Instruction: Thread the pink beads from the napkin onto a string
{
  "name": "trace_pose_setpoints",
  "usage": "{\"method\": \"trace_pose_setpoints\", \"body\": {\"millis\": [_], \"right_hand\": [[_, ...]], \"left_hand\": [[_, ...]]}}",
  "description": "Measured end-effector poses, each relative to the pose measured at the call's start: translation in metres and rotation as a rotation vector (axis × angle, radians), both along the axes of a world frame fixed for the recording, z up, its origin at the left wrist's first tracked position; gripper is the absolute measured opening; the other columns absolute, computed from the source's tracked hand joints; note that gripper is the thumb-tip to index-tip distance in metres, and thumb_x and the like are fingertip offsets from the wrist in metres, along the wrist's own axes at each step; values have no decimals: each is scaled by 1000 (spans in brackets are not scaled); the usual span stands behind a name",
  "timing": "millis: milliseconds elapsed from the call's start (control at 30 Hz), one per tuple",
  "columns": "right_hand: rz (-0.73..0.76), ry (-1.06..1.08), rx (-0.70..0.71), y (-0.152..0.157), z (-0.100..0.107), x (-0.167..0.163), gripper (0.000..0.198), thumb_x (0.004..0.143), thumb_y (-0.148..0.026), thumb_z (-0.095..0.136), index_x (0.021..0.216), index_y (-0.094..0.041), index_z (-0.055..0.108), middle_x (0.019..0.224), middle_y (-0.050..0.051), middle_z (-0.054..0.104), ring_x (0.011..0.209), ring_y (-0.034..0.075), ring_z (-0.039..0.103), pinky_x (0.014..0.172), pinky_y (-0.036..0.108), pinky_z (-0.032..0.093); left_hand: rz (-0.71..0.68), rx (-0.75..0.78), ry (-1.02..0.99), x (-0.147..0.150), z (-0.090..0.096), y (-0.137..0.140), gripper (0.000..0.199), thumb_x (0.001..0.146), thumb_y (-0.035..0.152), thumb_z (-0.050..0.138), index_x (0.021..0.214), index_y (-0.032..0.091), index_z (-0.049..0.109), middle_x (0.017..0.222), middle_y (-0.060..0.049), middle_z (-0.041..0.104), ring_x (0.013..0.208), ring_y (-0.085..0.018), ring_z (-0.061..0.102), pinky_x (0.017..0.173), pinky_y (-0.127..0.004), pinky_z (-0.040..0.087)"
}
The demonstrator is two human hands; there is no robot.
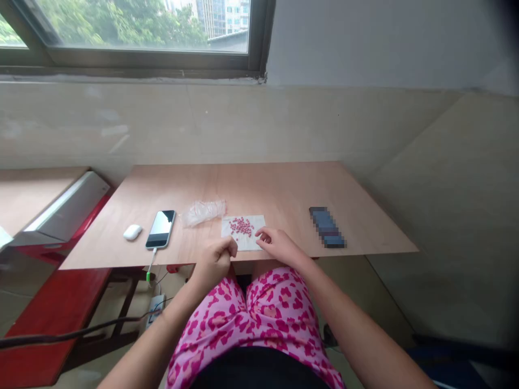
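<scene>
Several small pink beads (242, 226) lie loosely heaped on a white square sheet (255, 246) near the table's front edge. At the sheet's lower left corner is my left hand (217, 260), its fingers curled closed; whatever they hold, if anything, is hidden. My right hand (275, 243) reaches over the sheet's right edge, close beside the beads. Its fingers are bent, with fingertips and thumb apart and nothing visible between them. Left of the sheet lies a crumpled clear plastic bag (203, 213).
On the wooden table (279, 186), a phone (161, 229) with a charging cable (152, 259) and a white earbud case (132, 232) sit at left. A dark, pixelated flat object (327, 228) lies at right. A red bench (36, 324) stands lower left.
</scene>
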State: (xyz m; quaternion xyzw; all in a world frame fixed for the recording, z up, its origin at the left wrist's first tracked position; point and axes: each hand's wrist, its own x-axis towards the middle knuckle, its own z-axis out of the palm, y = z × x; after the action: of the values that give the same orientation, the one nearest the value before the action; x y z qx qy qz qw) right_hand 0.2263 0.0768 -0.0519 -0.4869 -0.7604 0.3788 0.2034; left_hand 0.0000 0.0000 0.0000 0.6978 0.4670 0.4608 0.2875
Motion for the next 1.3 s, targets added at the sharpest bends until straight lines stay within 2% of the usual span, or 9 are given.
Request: {"method": "trace_pose_setpoints", "body": {"millis": [133,267,400,600,700,800,900,1100,1300], "right_hand": [[-102,-105,32,15,-21,-22,8,90,-23,68,92,-18,72,89,6,76,80,19,67,72,27,46],[-173,-251,91,18,-32,-34,15,90,-33,71,88,-19,68,87,6,74,81,20,66,71,27,41],[-203,-342,89,16,-35,-39,18,92,-36,69,84,-20,66,85,5,71,77,19,63,66,27,36],[-229,-395,116,15,-35,-44,19,94,-39,66,90,-21,68,93,8,73,80,21,65,67,29,37],[-233,-403,107,14,-33,-44,15,94,-35,65,91,-21,69,97,8,75,84,21,67,68,29,38],[-235,-408,104,13,-31,-43,11,93,-30,63,93,-21,69,101,8,76,85,21,68,68,29,39],[-230,-412,114,12,-30,-43,9,91,-26,62,94,-21,69,103,7,76,85,21,69,68,30,40],[-227,-416,108,10,-30,-43,12,92,-23,59,99,-21,69,102,8,76,85,23,70,70,31,41],[-244,-364,90,12,-31,-38,8,86,-21,64,92,-22,70,98,5,76,83,20,68,66,28,38]], "left_hand": [[157,-301,89,-25,-62,28,15,65,12,43,63,22,53,61,0,54,64,-19,51,63,-30,37],[233,-339,59,-39,-82,36,11,64,14,45,60,23,49,60,0,51,65,-20,49,64,-31,36],[280,-292,127,-52,-80,44,14,72,13,47,65,23,53,67,-1,59,69,-22,55,67,-33,39],[535,-29,450,-111,-62,75,23,90,27,50,105,20,67,110,-12,66,101,-29,65,90,-41,51],[478,13,630,-140,-58,98,55,89,42,58,136,12,59,136,-20,57,129,-37,54,112,-50,42],[370,-123,736,-161,-63,119,83,85,58,62,151,10,46,151,-24,48,140,-41,47,118,-55,37],[299,-260,776,-174,-70,134,88,81,65,63,148,11,50,154,-25,46,142,-43,45,118,-56,36],[246,-265,738,-183,-80,141,79,79,68,62,137,16,58,148,-20,54,139,-41,50,118,-53,38],[299,-234,598,-177,-66,132,74,80,68,64,133,16,59,140,-18,60,134,-38,55,114,-49,43]]}}
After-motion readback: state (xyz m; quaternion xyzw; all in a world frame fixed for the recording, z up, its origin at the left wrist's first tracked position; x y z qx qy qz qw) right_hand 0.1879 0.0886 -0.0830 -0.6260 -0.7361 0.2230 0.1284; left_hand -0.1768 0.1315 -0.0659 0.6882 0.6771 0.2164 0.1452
